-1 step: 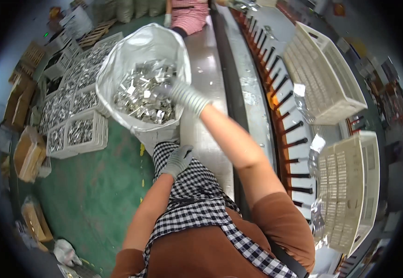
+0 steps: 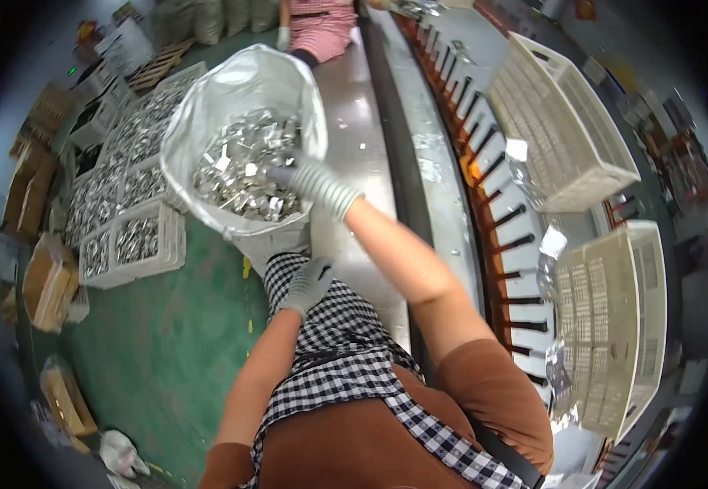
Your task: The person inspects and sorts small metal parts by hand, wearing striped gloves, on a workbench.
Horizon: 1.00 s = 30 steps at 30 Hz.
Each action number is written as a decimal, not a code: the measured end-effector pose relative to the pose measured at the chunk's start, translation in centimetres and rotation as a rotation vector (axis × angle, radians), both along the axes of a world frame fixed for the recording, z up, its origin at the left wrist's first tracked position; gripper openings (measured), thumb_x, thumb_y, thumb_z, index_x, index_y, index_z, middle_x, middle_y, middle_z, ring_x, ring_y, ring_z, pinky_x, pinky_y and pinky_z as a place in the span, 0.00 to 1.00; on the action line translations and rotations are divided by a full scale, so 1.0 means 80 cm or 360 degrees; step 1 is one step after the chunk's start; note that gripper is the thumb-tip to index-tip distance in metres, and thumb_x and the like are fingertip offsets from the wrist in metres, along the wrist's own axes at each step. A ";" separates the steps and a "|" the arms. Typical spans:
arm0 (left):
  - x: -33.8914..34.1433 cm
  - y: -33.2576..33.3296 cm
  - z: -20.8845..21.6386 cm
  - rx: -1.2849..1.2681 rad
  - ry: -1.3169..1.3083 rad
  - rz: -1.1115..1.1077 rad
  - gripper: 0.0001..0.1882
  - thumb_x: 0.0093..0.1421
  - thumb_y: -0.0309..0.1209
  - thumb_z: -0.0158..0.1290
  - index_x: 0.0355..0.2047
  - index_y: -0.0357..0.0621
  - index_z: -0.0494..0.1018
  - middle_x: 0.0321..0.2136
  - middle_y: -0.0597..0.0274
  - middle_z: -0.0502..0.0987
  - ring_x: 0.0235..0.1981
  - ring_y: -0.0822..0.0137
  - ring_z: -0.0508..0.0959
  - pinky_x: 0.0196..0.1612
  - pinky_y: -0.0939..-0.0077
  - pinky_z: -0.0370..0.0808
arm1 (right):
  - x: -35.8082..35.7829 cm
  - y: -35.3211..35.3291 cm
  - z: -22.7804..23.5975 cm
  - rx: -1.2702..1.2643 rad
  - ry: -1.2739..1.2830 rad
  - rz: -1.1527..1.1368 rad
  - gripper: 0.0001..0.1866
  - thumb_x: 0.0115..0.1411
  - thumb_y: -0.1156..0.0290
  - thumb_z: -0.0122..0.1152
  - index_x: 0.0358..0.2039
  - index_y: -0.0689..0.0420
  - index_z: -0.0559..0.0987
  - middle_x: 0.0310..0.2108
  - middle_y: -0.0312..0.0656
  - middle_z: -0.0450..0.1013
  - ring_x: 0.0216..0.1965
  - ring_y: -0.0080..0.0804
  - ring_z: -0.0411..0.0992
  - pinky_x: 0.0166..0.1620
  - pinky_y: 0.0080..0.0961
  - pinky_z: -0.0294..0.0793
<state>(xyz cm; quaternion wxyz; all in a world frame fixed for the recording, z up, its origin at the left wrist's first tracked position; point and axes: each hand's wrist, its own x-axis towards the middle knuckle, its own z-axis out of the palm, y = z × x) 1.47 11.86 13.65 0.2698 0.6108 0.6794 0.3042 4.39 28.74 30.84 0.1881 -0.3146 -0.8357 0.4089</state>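
Observation:
My right hand (image 2: 317, 184), in a striped grey-white glove, reaches over the near right rim of a large white sack (image 2: 181, 134). Its dark fingertips are among shiny metal pieces (image 2: 244, 167) heaped inside; blur hides whether they grip one. My left hand (image 2: 307, 285), gloved the same way, lies on my thigh over the black-and-white checked apron (image 2: 354, 326), fingers loosely stretched and holding nothing. The sack stands just beyond my knees, its mouth wide open.
White crates (image 2: 154, 265) of metal pieces stand in rows at left, near cardboard boxes (image 2: 48, 281). On my right runs a line with black pegs (image 2: 525, 326), a metal ledge (image 2: 435, 163) and cream crates (image 2: 611, 326). Another person (image 2: 325, 28) sits at the far end.
My right hand has moved slightly toward me within the sack's mouth. The whole view has shifted a little; my left hand stays on my thigh.

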 end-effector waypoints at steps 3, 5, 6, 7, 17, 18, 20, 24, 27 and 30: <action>-0.004 -0.001 -0.010 0.0038 -0.0080 0.0058 0.12 0.52 0.32 0.47 0.36 0.40 0.71 0.34 0.45 0.74 0.37 0.49 0.73 0.42 0.63 0.69 | 0.041 -0.025 -0.058 -0.0776 0.0435 -0.0125 0.33 0.52 0.55 0.58 0.53 0.64 0.64 0.45 0.50 0.68 0.44 0.40 0.69 0.47 0.29 0.69; -0.005 -0.003 -0.003 0.0186 0.0002 0.0074 0.12 0.52 0.32 0.47 0.36 0.40 0.71 0.33 0.45 0.74 0.36 0.49 0.73 0.42 0.63 0.69 | 0.087 -0.045 -0.067 -0.1576 0.1362 -0.0427 0.30 0.53 0.59 0.59 0.51 0.64 0.64 0.40 0.47 0.70 0.39 0.35 0.70 0.44 0.29 0.71; -0.001 0.000 0.010 0.0060 -0.0003 0.0060 0.13 0.52 0.32 0.47 0.37 0.40 0.71 0.34 0.45 0.74 0.37 0.49 0.73 0.43 0.63 0.69 | 0.110 -0.047 -0.075 -0.1452 0.1549 -0.0580 0.29 0.53 0.58 0.59 0.49 0.63 0.65 0.38 0.44 0.70 0.37 0.31 0.71 0.42 0.29 0.72; -0.002 0.002 0.011 0.0076 -0.0016 0.0044 0.13 0.52 0.31 0.47 0.37 0.40 0.71 0.34 0.45 0.74 0.37 0.50 0.74 0.43 0.64 0.69 | 0.133 -0.046 -0.077 -0.1296 0.1603 -0.0714 0.29 0.53 0.58 0.59 0.49 0.62 0.65 0.38 0.45 0.70 0.36 0.31 0.71 0.41 0.28 0.72; 0.003 0.004 0.011 0.0116 -0.0075 0.0065 0.13 0.51 0.30 0.48 0.38 0.40 0.71 0.34 0.45 0.74 0.38 0.50 0.73 0.44 0.64 0.69 | 0.277 -0.046 -0.005 -0.0171 0.2371 -0.1367 0.32 0.55 0.46 0.52 0.53 0.53 0.59 0.48 0.41 0.61 0.41 0.32 0.64 0.46 0.31 0.65; 0.003 0.003 0.010 0.0120 -0.0079 0.0081 0.13 0.51 0.30 0.48 0.38 0.40 0.71 0.34 0.45 0.74 0.38 0.50 0.73 0.44 0.64 0.69 | 0.281 -0.045 0.003 -0.0188 0.2336 -0.1354 0.33 0.55 0.44 0.51 0.54 0.52 0.58 0.48 0.43 0.61 0.41 0.34 0.64 0.46 0.32 0.65; 0.001 0.000 0.009 0.0105 -0.0077 0.0086 0.13 0.52 0.30 0.47 0.38 0.40 0.72 0.35 0.45 0.74 0.38 0.50 0.73 0.45 0.64 0.69 | 0.285 -0.036 0.015 -0.0364 0.2332 -0.1427 0.34 0.54 0.44 0.51 0.54 0.51 0.57 0.48 0.45 0.61 0.41 0.36 0.65 0.46 0.34 0.66; 0.000 -0.002 0.005 0.0098 -0.0083 0.0170 0.13 0.51 0.31 0.47 0.37 0.40 0.72 0.35 0.45 0.74 0.38 0.50 0.73 0.44 0.64 0.69 | 0.303 0.004 0.021 -0.0627 0.2186 -0.1493 0.35 0.56 0.46 0.50 0.52 0.61 0.58 0.43 0.52 0.65 0.39 0.37 0.68 0.40 0.34 0.70; 0.002 -0.001 0.008 0.0039 -0.0050 0.0131 0.14 0.51 0.32 0.47 0.37 0.40 0.72 0.35 0.45 0.74 0.39 0.50 0.73 0.44 0.64 0.69 | 0.342 0.063 0.016 -0.0735 0.2004 -0.1549 0.23 0.59 0.53 0.45 0.40 0.64 0.68 0.30 0.50 0.71 0.28 0.39 0.71 0.34 0.33 0.73; 0.003 0.002 0.015 0.0005 0.0008 0.0106 0.14 0.52 0.33 0.46 0.38 0.40 0.72 0.35 0.45 0.74 0.38 0.50 0.74 0.44 0.64 0.69 | 0.312 0.062 0.066 -0.0332 0.1736 -0.1465 0.17 0.61 0.61 0.42 0.38 0.63 0.69 0.33 0.50 0.72 0.34 0.39 0.72 0.36 0.28 0.74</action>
